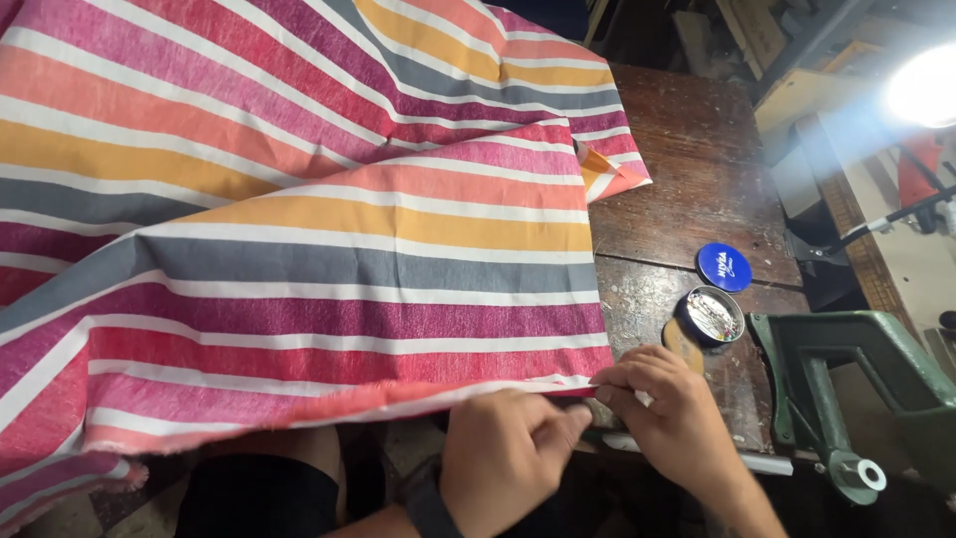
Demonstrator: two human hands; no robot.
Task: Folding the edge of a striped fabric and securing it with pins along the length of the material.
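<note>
A large striped cloth [299, 229] in pink, red, orange, grey and white lies spread over a dark wooden table [687, 169]. My left hand [508, 453] pinches the cloth's folded near edge close to its right corner. My right hand [669, 403] meets it from the right, fingertips closed on the same corner of the hem. A dark wristband sits on my left wrist. Whether a pin is between my fingers is too small to tell.
A small open round tin [710, 315] holding pins stands just right of the cloth, its blue lid [724, 266] lying beyond it. A green metal machine [846, 379] sits at the table's right edge. A bright lamp [921, 85] glares at the upper right.
</note>
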